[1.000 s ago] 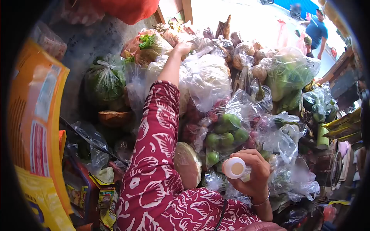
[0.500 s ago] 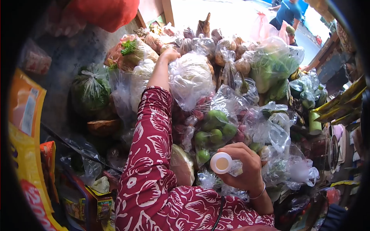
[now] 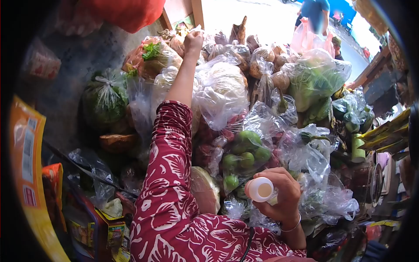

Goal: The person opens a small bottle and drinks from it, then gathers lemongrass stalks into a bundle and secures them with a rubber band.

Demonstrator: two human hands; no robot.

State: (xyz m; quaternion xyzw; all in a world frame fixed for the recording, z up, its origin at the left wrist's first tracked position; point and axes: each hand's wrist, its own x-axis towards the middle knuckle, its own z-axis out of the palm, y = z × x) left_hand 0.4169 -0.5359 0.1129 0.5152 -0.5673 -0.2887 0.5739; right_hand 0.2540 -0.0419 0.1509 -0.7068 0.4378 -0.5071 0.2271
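Observation:
My left hand (image 3: pixel 194 43) reaches to the back of the heap, closed in a fist. A bit of whitish plastic (image 3: pixel 197 29) sticks out above its fingers; what it belongs to is hidden. My right hand (image 3: pixel 281 192), near my body, is wrapped round a small white bottle (image 3: pixel 269 192), its round mouth facing the camera. Below my left forearm lie bagged white vegetables (image 3: pixel 222 91). Just behind my right hand is a clear bag of green limes (image 3: pixel 244 148). Between my arms sits a wrapped, pale cut piece of produce (image 3: pixel 205 190).
A bag of leafy greens (image 3: pixel 316 76) stands at the back right, bagged brown roots (image 3: pixel 262 59) beside it. On the left are a dark green bag (image 3: pixel 104 98) and yellow packets (image 3: pixel 28 161). A red bag (image 3: pixel 126 13) hangs above. A person in blue (image 3: pixel 315 15) stands beyond.
My left hand has moved up and away from the white vegetable bag, with whitish plastic now showing in it. The bottle in my right hand has shifted slightly right and down.

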